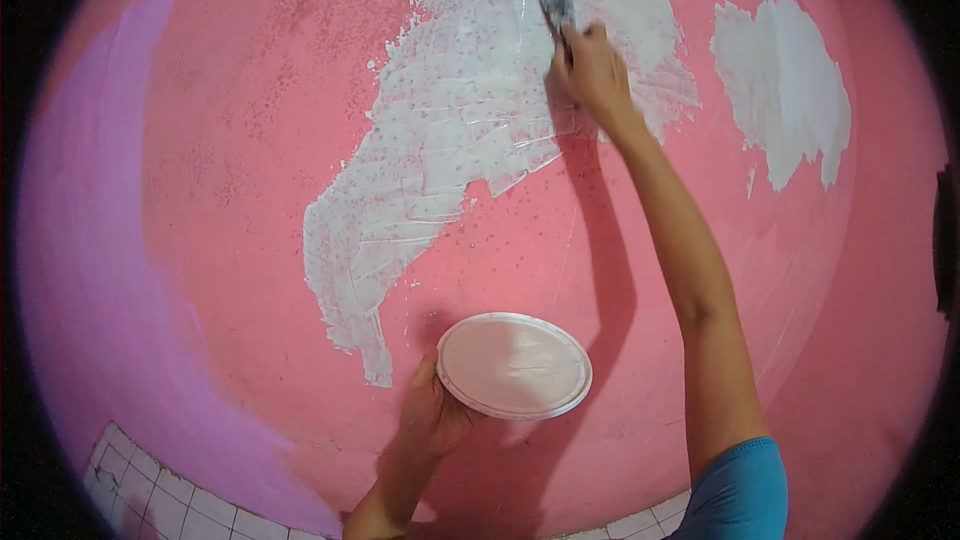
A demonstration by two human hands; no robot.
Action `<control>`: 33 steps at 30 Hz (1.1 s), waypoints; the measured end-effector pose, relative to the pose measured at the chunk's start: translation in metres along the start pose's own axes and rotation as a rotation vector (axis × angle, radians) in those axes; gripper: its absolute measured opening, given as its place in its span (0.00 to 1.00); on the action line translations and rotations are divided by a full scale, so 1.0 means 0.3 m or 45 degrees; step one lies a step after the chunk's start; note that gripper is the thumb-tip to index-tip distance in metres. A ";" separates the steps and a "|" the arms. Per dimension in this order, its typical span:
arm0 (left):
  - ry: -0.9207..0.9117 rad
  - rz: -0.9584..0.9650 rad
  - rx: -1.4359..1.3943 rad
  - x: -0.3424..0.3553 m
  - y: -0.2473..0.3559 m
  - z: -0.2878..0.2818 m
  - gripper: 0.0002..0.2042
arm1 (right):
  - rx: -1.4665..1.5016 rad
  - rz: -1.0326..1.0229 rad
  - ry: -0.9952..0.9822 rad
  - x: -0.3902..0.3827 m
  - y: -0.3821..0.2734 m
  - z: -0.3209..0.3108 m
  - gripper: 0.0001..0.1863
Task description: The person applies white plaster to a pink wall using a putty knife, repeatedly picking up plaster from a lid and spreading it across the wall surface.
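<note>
- Up near the top of my view, the dark-bladed scraper (pixel 556 6) is over the big white patch (pixel 430 160), blade apparently against it, though from this far off I can't swear to contact.
- What bugs me: if the blade tips onto one corner, I'd expect gouges or ridges. The patch has raised lines in it, so uneven pressure would be my suspect.
- Other worry: the pale round tub (pixel 500 317) (might just be a lid) is held low, only by its left side. Too much tilt and I reckon the white paste (pixel 540 365) could slide off.
- Grip check: right hand (pixel 597 75) has its fingers closed round the scraper's handle, no gap I can spot.
- Left hand (pixel 437 412) is clamped on the tub's left rim, thumb up the side, other fingers seemingly underneath, partly hidden from me.
- Further out I get pink wall (pixel 520 270), a smaller white patch (pixel 785 90) off right, purple paint (pixel 95 170) far left, white tiles (pixel 170 500) at the bottom.
</note>
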State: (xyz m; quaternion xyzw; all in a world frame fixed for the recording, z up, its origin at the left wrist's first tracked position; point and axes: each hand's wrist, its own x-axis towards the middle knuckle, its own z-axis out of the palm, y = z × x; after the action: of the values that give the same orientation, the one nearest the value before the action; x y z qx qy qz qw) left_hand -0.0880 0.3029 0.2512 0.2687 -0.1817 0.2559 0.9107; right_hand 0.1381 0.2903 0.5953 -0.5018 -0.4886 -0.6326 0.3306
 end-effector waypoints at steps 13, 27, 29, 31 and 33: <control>-0.264 -0.054 -0.302 -0.019 0.016 0.010 0.29 | -0.047 -0.136 0.204 0.409 0.063 -0.041 0.14; 0.065 0.057 0.090 -0.021 0.033 0.017 0.28 | -0.090 -0.131 0.165 0.310 0.018 -0.070 0.10; 0.066 0.044 0.072 -0.017 0.029 0.014 0.28 | -0.121 -0.196 0.186 0.407 0.068 -0.044 0.11; 0.060 0.020 0.056 -0.009 0.026 0.014 0.27 | -0.156 -0.186 0.145 0.445 0.118 -0.013 0.10; 0.031 0.046 0.007 -0.018 0.034 0.006 0.28 | -0.111 -0.167 0.109 0.387 0.053 0.026 0.11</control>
State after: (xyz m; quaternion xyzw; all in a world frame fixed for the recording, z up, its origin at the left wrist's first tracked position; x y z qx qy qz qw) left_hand -0.0983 0.3073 0.2541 0.2648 -0.1746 0.2759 0.9073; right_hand 0.1226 0.3012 0.7113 -0.4552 -0.4779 -0.6944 0.2868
